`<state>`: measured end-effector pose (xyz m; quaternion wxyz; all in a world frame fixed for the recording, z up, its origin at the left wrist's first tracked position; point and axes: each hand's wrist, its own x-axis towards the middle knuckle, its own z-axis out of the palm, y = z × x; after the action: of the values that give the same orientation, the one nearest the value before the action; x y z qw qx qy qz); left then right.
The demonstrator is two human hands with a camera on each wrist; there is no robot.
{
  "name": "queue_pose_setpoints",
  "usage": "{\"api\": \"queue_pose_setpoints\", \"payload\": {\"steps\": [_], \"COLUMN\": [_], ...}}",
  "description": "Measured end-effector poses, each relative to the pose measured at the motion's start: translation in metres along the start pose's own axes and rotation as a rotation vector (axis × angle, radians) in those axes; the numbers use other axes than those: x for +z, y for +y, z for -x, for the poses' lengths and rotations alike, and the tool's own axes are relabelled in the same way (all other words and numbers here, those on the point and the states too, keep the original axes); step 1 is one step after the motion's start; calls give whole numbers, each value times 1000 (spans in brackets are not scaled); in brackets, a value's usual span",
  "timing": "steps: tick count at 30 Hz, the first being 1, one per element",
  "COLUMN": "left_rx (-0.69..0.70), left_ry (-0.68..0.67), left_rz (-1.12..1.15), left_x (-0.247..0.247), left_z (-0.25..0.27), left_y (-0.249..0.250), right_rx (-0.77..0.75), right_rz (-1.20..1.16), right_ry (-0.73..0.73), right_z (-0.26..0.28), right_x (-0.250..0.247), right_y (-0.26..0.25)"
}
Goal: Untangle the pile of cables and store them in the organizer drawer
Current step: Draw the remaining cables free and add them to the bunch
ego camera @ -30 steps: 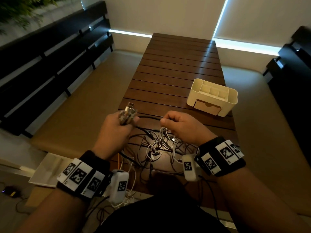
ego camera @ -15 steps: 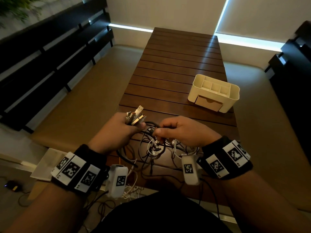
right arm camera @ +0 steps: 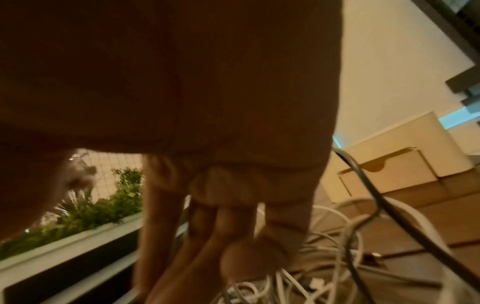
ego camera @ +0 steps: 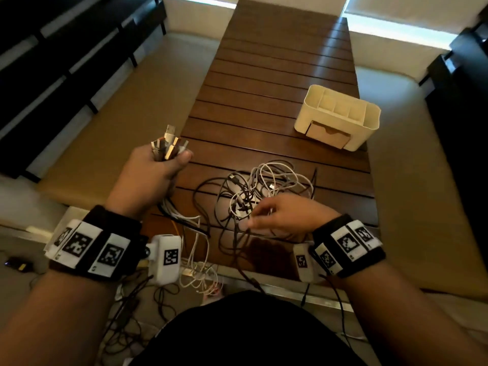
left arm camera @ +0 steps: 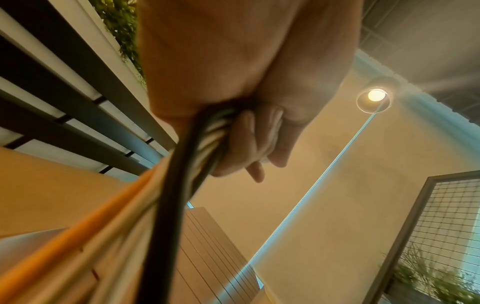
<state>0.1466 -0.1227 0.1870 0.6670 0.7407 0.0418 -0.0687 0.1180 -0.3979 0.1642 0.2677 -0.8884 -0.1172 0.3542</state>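
On the near end of the slatted wooden table [ego camera: 277, 75] lies a tangled pile of black and white cables [ego camera: 266, 186]. My left hand [ego camera: 169, 165] is off the table's left edge and grips a bundle of cables by their plugs [ego camera: 167, 146], which stick up out of the fist. The left wrist view shows black, white and orange cords [left arm camera: 182, 164] running from that fist [left arm camera: 249, 148]. My right hand [ego camera: 254, 216] reaches into the pile with fingers [right arm camera: 207, 236] spread and straight, touching the cables [right arm camera: 335, 222]. The cream organizer [ego camera: 369, 120] stands at the table's right, its drawer [ego camera: 327, 134] closed.
Tan cushions [ego camera: 148, 96] flank the table on both sides. Some cables [ego camera: 198, 270] hang over the near table edge toward the floor, where more cords lie. A dark slatted backrest [ego camera: 66, 62] stands on the left. The drawer front [right arm camera: 384, 174] shows past the cables in the right wrist view.
My left hand has swung left and away with the plug bundle. My right hand has let go of the black cable and dropped onto the pile with its fingers spread.
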Motion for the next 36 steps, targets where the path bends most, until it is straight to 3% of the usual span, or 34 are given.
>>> {"api": "queue_pose_setpoints", "payload": {"steps": [2,4,11,16,20,24,27,30,33,34,36], "left_rx": [-3,-7,-13,-20,-45,-47,-42,-38,-25,-19,-10], "left_ry": [-8,-13,-11,-11,23,16,16,29,34,30,15], "left_rz": [8,18,29,11,25,51,71,58,69,76,73], "left_x": [-2,-3,-15,-21,-26,-26,-27,-32,-32,-31,-27], "left_z": [2,4,18,26,30,29,26,23,18,17,16], "left_y": [-4,-7,-10,-10,-11,-12,-14,-18,-17,-17,-17], "right_rx": [31,61,219,230,230,246,167,73,142,167,187], "right_rz": [-127,-208,-99,42,1,-4,-165,-233,-59,-6,11], "right_ry": [224,342,357,468,520,398,333,52,-350,-411,-350], "right_z": [-9,-21,-68,-87,-90,-99,-85,-51,-28,-27,-31], "right_x": [5,10,47,54,54,52,46,42,42,43,42], "right_y": [5,7,5,5,13,16,3,-14,-23,-23,-21]}}
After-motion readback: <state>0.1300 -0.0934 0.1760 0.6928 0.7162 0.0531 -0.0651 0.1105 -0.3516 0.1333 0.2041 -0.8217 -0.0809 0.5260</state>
